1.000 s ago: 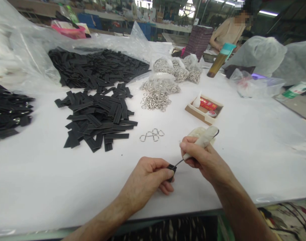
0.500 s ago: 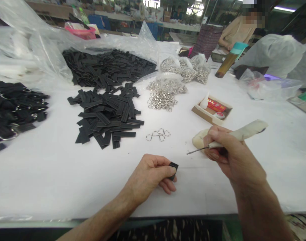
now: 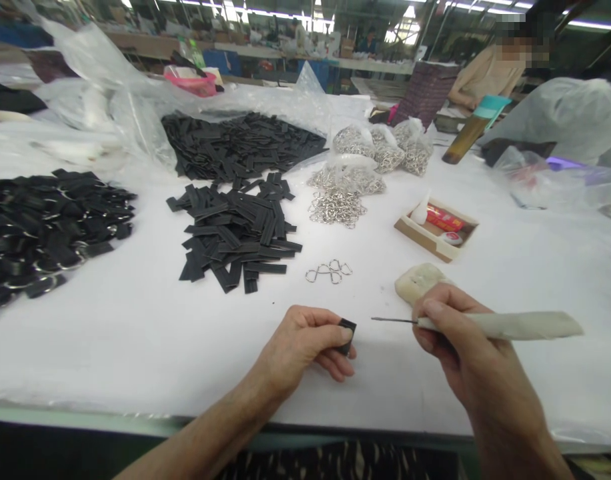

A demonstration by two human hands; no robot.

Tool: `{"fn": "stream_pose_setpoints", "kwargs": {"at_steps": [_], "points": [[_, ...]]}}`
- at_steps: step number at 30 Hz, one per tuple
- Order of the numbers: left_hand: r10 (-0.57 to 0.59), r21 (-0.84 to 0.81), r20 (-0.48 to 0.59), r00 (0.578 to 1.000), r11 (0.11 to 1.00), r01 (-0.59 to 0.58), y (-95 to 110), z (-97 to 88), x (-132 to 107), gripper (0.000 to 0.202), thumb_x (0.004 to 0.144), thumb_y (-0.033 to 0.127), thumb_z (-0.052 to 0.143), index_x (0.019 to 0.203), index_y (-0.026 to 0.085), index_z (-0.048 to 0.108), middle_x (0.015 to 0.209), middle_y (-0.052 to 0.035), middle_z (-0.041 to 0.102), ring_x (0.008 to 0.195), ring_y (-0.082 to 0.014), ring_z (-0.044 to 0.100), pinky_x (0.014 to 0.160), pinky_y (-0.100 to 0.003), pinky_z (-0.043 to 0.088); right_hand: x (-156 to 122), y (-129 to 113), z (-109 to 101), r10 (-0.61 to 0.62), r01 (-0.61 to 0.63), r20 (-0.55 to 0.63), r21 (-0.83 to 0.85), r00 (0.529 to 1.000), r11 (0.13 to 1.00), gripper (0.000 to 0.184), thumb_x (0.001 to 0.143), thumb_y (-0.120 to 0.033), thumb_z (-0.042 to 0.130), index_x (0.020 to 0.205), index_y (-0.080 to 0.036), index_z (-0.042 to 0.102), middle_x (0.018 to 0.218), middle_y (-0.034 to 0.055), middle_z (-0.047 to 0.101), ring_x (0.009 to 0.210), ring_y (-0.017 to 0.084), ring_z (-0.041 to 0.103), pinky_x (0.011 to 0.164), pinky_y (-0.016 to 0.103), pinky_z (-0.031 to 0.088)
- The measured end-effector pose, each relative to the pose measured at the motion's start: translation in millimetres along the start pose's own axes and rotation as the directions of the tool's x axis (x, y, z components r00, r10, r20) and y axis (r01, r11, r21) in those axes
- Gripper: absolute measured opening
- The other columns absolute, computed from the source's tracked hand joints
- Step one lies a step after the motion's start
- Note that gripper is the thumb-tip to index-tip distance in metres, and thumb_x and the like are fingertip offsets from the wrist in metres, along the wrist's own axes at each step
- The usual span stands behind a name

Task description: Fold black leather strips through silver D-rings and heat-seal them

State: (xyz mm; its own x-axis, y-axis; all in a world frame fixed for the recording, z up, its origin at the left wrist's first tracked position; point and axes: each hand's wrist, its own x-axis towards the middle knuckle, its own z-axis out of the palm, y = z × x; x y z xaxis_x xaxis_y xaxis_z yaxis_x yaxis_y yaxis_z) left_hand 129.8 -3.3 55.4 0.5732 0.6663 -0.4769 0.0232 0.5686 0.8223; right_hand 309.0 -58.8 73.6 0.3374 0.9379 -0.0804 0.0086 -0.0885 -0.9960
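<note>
My left hand pinches a short black strap piece between thumb and fingers, just above the white table. In my right hand is a tool with a pale wrapped handle and a thin metal shaft, like an awl; its tip points left at the strap piece, a small gap apart. Behind my right hand lies a lump of pale, wax-like material. A few metal rings lie beyond my left hand. Further back are a pile of loose black straps and a heap of metal rings.
At the left is a pile of black straps with rings. A small cardboard box holds a red packet. Bags of rings, a larger strap heap and a teal-lidded bottle stand behind. Another person is at the back right.
My right hand has lowered slightly and turned the tool from a slant to nearly level, exposing more of the pale lump. My left hand keeps its pinch. The camera view has shifted.
</note>
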Motion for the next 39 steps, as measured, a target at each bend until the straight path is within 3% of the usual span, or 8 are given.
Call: {"fn": "stream_pose_setpoints", "kwargs": {"at_steps": [12, 19, 26, 31, 34, 36, 37, 39], "points": [[0.091, -0.165, -0.178, 0.980, 0.979, -0.121, -3, -28.8, -18, 0.015, 0.072, 0.022, 0.065, 0.066, 0.009, 0.066, 0.067, -0.0068, 0.069, 0.049, -0.0120, 0.062, 0.047, -0.020, 0.050, -8, 12, 19, -0.011, 0.020, 0.047, -0.200, 0.999, 0.980, 0.027, 0.076, -0.043, 0.061, 0.062, -0.021, 0.052, 0.057, -0.0010, 0.043, 0.054, 0.014, 0.036, 0.047, 0.026, 0.030], [0.181, -0.198, -0.372, 0.910, 0.943, -0.269, -10, -51.6, -37, 0.013, 0.072, 0.022, 0.066, 0.068, 0.010, 0.065, 0.067, -0.0067, 0.069, 0.049, -0.0125, 0.062, 0.046, -0.020, 0.051, -5, 19, 27, -0.129, 0.175, 0.138, -0.408, 0.982, 0.896, 0.029, 0.078, -0.048, 0.057, 0.064, -0.022, 0.055, 0.054, -0.0001, 0.047, 0.050, 0.015, 0.042, 0.041, 0.023, 0.034], [0.237, -0.055, -0.530, 0.814, 0.949, -0.312, -11, -76.1, -58, 0.019, 0.070, 0.029, 0.068, 0.071, 0.010, 0.067, 0.065, -0.0064, 0.068, 0.048, -0.0128, 0.059, 0.043, -0.020, 0.047, -10, 11, 51, -0.313, 0.416, 0.279, -0.512, 0.908, 0.751, 0.016, 0.077, -0.039, 0.059, 0.074, -0.024, 0.060, 0.047, -0.0042, 0.053, 0.037, 0.012, 0.048, 0.034, 0.019, 0.038], [0.367, 0.244, -0.719, 0.591, 0.929, -0.280, 3, -136.2, -90, 0.021, 0.067, 0.030, 0.071, 0.073, 0.010, 0.065, 0.043, 0.0017, 0.054, 0.039, -0.0079, 0.043, 0.039, -0.018, 0.036, -8, 19, 59, -0.316, 0.426, 0.295, -0.488, 0.902, 0.762, 0.017, 0.076, -0.040, 0.060, 0.075, -0.023, 0.065, 0.049, -0.0032, 0.059, 0.039, 0.013, 0.054, 0.036, 0.017, 0.042], [0.434, 0.380, -0.856, 0.281, 0.897, -0.227, 16, -177.1, -109, 0.026, 0.063, 0.027, 0.072, 0.079, 0.009, 0.065, 0.052, 0.0011, 0.056, 0.041, -0.0080, 0.044, 0.042, -0.020, 0.039, -4, 30, 54, -0.271, 0.370, 0.259, -0.525, 0.927, 0.766, 0.023, 0.079, -0.043, 0.057, 0.080, -0.023, 0.066, 0.046, -0.0031, 0.058, 0.033, 0.012, 0.050, 0.031, 0.018, 0.038], [0.465, 0.440, -0.876, 0.126, 0.878, -0.188, 24, -191.8, -120, 0.040, 0.064, 0.026, 0.070, 0.099, 0.010, 0.061, 0.078, -0.0037, 0.063, 0.051, -0.0101, 0.053, 0.049, -0.022, 0.045, -2, 37, 51, -0.278, 0.364, 0.238, -0.529, 0.931, 0.767, 0.025, 0.080, -0.044, 0.055, 0.083, -0.022, 0.066, 0.046, -0.0027, 0.058, 0.032, 0.013, 0.050, 0.031, 0.019, 0.039], [0.493, 0.486, -0.868, 0.053, 0.867, -0.108, 26, -193.8, -123, 0.049, 0.065, 0.026, 0.070, 0.110, 0.011, 0.056, 0.090, -0.0054, 0.063, 0.056, -0.0116, 0.057, 0.051, -0.022, 0.045, -2, 39, 51, -0.291, 0.369, 0.228, -0.529, 0.929, 0.764, 0.025, 0.081, -0.044, 0.054, 0.084, -0.022, 0.065, 0.045, -0.0025, 0.058, 0.034, 0.013, 0.052, 0.033, 0.019, 0.040], [0.568, 0.567, -0.823, -0.009, 0.821, 0.065, 26, -187.6, -122, 0.057, 0.069, 0.026, 0.067, 0.122, 0.015, 0.049, 0.099, -0.0061, 0.062, 0.062, -0.0144, 0.060, 0.052, -0.023, 0.045, -2, 41, 53, -0.333, 0.397, 0.217, -0.534, 0.918, 0.746, 0.024, 0.083, -0.043, 0.053, 0.084, -0.021, 0.063, 0.046, -0.0023, 0.057, 0.037, 0.014, 0.054, 0.033, 0.019, 0.039]]}}
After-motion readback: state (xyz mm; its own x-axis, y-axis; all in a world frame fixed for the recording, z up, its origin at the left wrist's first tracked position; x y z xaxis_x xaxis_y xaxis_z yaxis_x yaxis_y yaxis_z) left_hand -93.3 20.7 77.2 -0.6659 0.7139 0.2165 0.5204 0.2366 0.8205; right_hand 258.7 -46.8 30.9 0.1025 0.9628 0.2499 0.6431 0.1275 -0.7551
